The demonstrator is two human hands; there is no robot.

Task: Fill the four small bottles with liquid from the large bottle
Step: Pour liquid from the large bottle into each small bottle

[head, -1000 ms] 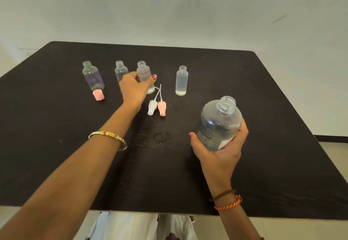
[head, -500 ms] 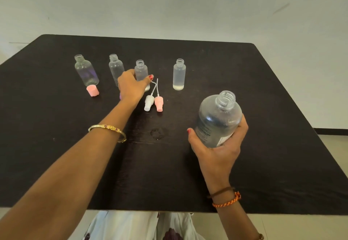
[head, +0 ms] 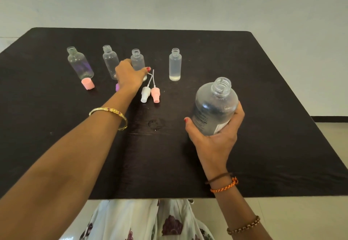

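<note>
The large bottle [head: 214, 106] is on the right side of the dark table [head: 273, 89], on the near side of the small ones. The right hand [head: 214, 136] holds it with the fingers and thumb curled round its lower part. It is tilted a little, so its long side runs from the hand up and away, and its open mouth points up toward the far side. It has no cap on, and it looks clear inside. Far from the person, four small bottles stand in a row from left to right, all upright with open mouths pointing up. The first small bottle [head: 80, 64] is far left, with a pink cap [head: 87, 83] lying just in front of it. The second small bottle [head: 110, 61] is next. The left hand [head: 130, 76] reaches out and grips the third small bottle [head: 138, 60], with the fingers and thumb curled round its lower half, so the bottom of it is hidden. A bit of a purple cap [head: 117, 87] peeks out beside that hand. The fourth small bottle [head: 175, 64] stands alone to the right, with a little liquid at the bottom. Between the row and the large bottle lie a white spray top [head: 145, 94] and a pink spray top [head: 156, 94], side by side, with thin tubes pointing away. A small wet spot [head: 155, 123] shines on the table, nearer the person.
</note>
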